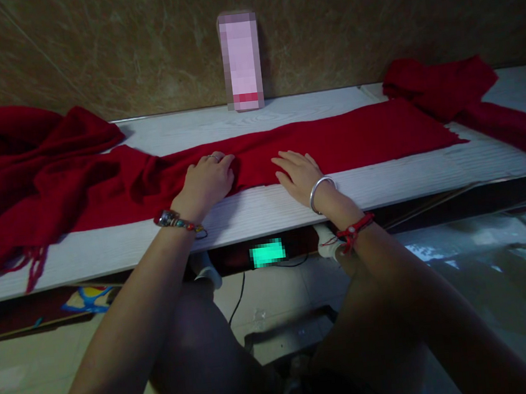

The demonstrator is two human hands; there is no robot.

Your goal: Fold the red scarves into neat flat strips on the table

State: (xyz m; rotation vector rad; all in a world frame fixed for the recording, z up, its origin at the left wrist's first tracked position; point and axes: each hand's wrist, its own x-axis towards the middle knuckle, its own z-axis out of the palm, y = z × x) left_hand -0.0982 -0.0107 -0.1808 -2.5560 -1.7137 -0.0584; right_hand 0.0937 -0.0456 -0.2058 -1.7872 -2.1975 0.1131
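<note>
A long red scarf (346, 138) lies along the white wooden board, smooth in its middle and right part and wrinkled towards the left. My left hand (209, 179) rests on it near the creased part, palm down, its fingers slightly bent and partly hidden from view. To the right, my right hand (297, 174) lies on the near edge of the same scarf with its fingers stretched out. Neither hand grips the fabric visibly. Fringe shows at the scarf's right end.
More red fabric (40, 136) is heaped on the left of the white board (228, 222), with tassels over its front. Another red bundle (439, 87) sits at the right. A phone-like object (242, 61), blurred out, leans upright against the brown marbled wall (134, 47).
</note>
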